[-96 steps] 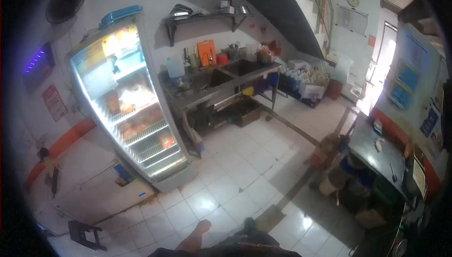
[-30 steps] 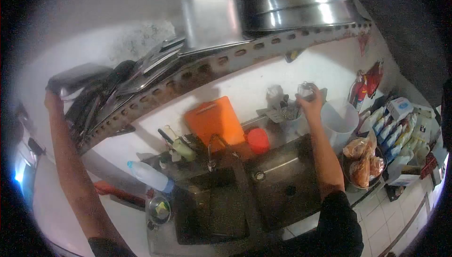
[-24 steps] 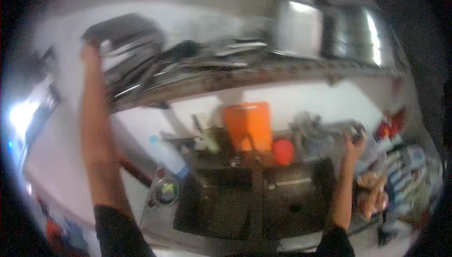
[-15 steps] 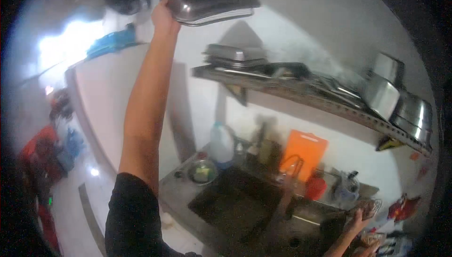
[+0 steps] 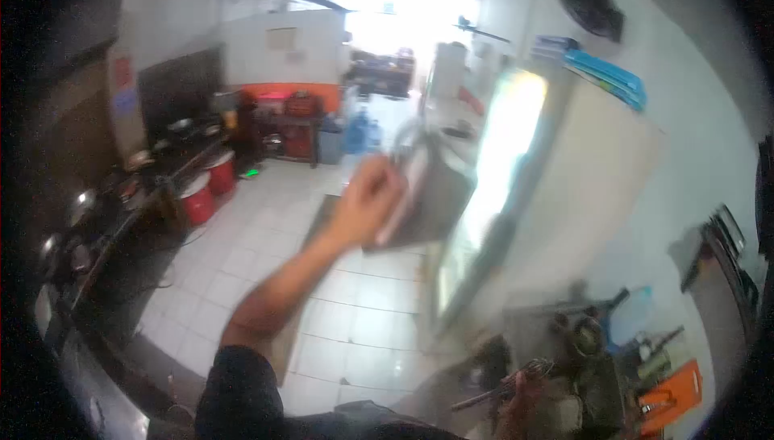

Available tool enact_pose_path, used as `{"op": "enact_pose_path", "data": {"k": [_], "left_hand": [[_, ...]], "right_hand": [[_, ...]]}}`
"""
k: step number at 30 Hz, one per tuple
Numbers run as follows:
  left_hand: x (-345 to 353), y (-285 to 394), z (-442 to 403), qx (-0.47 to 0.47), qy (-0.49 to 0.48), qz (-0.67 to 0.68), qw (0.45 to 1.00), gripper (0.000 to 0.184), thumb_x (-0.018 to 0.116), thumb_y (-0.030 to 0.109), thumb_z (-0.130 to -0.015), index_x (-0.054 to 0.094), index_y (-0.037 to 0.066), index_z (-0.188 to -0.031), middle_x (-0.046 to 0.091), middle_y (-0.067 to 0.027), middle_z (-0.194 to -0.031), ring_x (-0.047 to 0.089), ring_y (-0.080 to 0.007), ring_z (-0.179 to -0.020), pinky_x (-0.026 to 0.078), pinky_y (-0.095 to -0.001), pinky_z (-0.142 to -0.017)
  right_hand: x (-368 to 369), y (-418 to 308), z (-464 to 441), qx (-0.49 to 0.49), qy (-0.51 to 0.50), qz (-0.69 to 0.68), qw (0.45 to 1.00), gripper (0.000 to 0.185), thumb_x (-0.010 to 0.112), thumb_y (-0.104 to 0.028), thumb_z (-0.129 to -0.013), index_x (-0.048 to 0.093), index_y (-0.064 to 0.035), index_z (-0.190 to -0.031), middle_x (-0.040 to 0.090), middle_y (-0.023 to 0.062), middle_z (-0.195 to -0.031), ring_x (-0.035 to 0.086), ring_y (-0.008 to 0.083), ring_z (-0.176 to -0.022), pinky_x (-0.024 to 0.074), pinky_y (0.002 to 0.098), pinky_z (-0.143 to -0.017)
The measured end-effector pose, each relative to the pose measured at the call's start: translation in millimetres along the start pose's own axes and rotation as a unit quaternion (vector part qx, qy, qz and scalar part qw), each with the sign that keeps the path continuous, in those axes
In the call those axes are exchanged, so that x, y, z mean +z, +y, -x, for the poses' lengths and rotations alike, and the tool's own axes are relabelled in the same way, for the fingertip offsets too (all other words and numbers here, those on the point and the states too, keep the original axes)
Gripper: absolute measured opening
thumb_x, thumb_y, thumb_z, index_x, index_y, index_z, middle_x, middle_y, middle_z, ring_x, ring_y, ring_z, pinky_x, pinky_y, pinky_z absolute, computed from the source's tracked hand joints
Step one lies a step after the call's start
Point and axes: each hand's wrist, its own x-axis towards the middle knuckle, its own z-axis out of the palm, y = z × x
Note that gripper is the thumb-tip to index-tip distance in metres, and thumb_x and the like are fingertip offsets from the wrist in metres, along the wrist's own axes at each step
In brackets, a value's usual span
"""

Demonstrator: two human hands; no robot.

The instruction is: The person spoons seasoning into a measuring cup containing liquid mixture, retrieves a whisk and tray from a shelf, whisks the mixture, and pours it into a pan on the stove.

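My left hand [image 5: 372, 198] is stretched out in front of me, closed on the edge of a dark rectangular pan [image 5: 442, 202]. The pan is tilted on its side and blurred by motion. Low on the right, my right hand [image 5: 522, 400] is wrapped round a wire whisk [image 5: 538, 371], whose handle points left. Some of that hand's fingers are smeared. Behind the whisk lies the sink counter, with a round bowl [image 5: 587, 335] on it.
A tall white cabinet or fridge [image 5: 576, 190] stands close on the right, with blue items [image 5: 609, 77] on top. An orange cutting board [image 5: 673, 398] leans by the sink. Red buckets [image 5: 197, 200] stand along the left counter. White floor tiles [image 5: 355, 319] stretch ahead.
The view has swung left from the sink and shelf to the room. The pan has come down from above the shelf in my left hand. My right hand still holds the whisk.
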Motion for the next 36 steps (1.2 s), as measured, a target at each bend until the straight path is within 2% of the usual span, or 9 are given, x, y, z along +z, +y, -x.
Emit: {"op": "enact_pose_path", "data": {"k": [5, 10, 12, 16, 18, 19, 29, 33, 36], "left_hand": [[-123, -132, 119, -0.104, -0.038, -0.217, 0.970, 0.015, 0.059, 0.010, -0.081, 0.046, 0.002, -0.077, 0.047, -0.0087, -0.074, 0.048, -0.0197, -0.068, 0.039, -0.0315, -0.060], [-250, -262, 214, -0.242, -0.042, -0.314, 0.917, 0.015, 0.060, 0.010, -0.077, 0.048, 0.000, -0.075, 0.048, -0.0150, -0.076, 0.049, -0.0307, -0.069, 0.041, -0.0377, -0.062], [-296, -298, 243, -0.291, -0.027, -0.358, 0.887, 0.014, 0.060, 0.010, -0.077, 0.049, 0.000, -0.075, 0.048, -0.0151, -0.076, 0.049, -0.0307, -0.069, 0.042, -0.0371, -0.063], [-372, -335, 303, -0.444, 0.037, -0.372, 0.815, 0.013, 0.059, 0.011, -0.077, 0.050, 0.000, -0.076, 0.050, -0.0151, -0.080, 0.052, -0.0326, -0.073, 0.043, -0.0379, -0.065], [-419, -349, 321, -0.467, 0.049, -0.438, 0.766, 0.013, 0.057, 0.012, -0.079, 0.050, 0.001, -0.077, 0.051, -0.0154, -0.084, 0.053, -0.0345, -0.076, 0.044, -0.0399, -0.066], [-433, -339, 330, -0.491, 0.066, -0.448, 0.744, 0.013, 0.057, 0.012, -0.079, 0.050, 0.001, -0.077, 0.051, -0.0154, -0.084, 0.053, -0.0345, -0.076, 0.044, -0.0399, -0.066], [-555, -380, 327, -0.595, 0.238, -0.512, 0.572, 0.010, 0.059, 0.003, -0.075, 0.049, 0.000, -0.078, 0.049, -0.0163, -0.083, 0.051, -0.0362, -0.079, 0.043, -0.0405, -0.070], [-632, -452, 309, -0.575, 0.254, -0.522, 0.577, 0.008, 0.057, 0.004, -0.074, 0.050, -0.001, -0.076, 0.050, -0.0180, -0.083, 0.051, -0.0366, -0.079, 0.043, -0.0430, -0.071], [-712, -516, 251, -0.630, 0.219, -0.494, 0.558, 0.013, 0.058, 0.009, -0.075, 0.053, -0.002, -0.078, 0.052, -0.0194, -0.086, 0.052, -0.0380, -0.087, 0.044, -0.0439, -0.075]], "right_hand": [[148, 28, -65, 0.073, 0.036, -0.064, 0.995, 0.043, 0.065, -0.016, -0.082, 0.045, -0.0021, -0.118, 0.057, 0.0055, -0.082, 0.054, 0.0144, -0.074, 0.0468, 0.0293, -0.068], [250, 129, -78, -0.005, -0.108, 0.191, 0.976, 0.027, 0.066, -0.006, -0.077, 0.052, -0.0041, -0.100, 0.052, 0.0011, -0.078, 0.051, 0.0108, -0.071, 0.0464, 0.0292, -0.068], [302, 169, -75, 0.279, -0.105, 0.161, 0.941, 0.059, 0.071, -0.008, -0.072, 0.045, -0.0018, -0.124, 0.055, 0.0112, -0.089, 0.058, 0.0204, -0.067, 0.0516, 0.0325, -0.059], [468, 194, -134, 0.377, -0.258, 0.110, 0.883, 0.017, 0.057, -0.007, -0.081, 0.052, -0.0047, -0.098, 0.051, 0.0026, -0.072, 0.050, 0.0108, -0.055, 0.0431, 0.0249, -0.046], [546, 244, -177, 0.475, -0.268, 0.014, 0.838, 0.031, 0.058, -0.029, -0.085, 0.053, -0.0054, -0.104, 0.052, 0.0050, -0.066, 0.055, 0.0172, -0.056, 0.0454, 0.0284, -0.050], [606, 219, -191, 0.363, -0.381, 0.096, 0.845, 0.036, 0.051, -0.037, -0.088, 0.053, -0.0050, -0.105, 0.053, 0.0063, -0.066, 0.053, 0.0168, -0.053, 0.0445, 0.0290, -0.047], [1006, 369, -270, 0.554, -0.326, -0.197, 0.740, 0.043, 0.047, -0.048, -0.089, 0.054, -0.0080, -0.103, 0.057, 0.0028, -0.073, 0.049, 0.0123, -0.052, 0.0357, 0.0250, -0.039], [1101, 444, -248, 0.605, -0.369, -0.145, 0.690, 0.029, 0.054, -0.031, -0.088, 0.051, -0.0063, -0.102, 0.051, 0.0040, -0.068, 0.050, 0.0153, -0.055, 0.0402, 0.0273, -0.046], [1173, 460, -234, 0.506, -0.408, -0.058, 0.758, 0.021, 0.053, 0.003, -0.080, 0.049, -0.0030, -0.100, 0.053, 0.0057, -0.077, 0.053, 0.0185, -0.063, 0.0461, 0.0333, -0.060]]}}
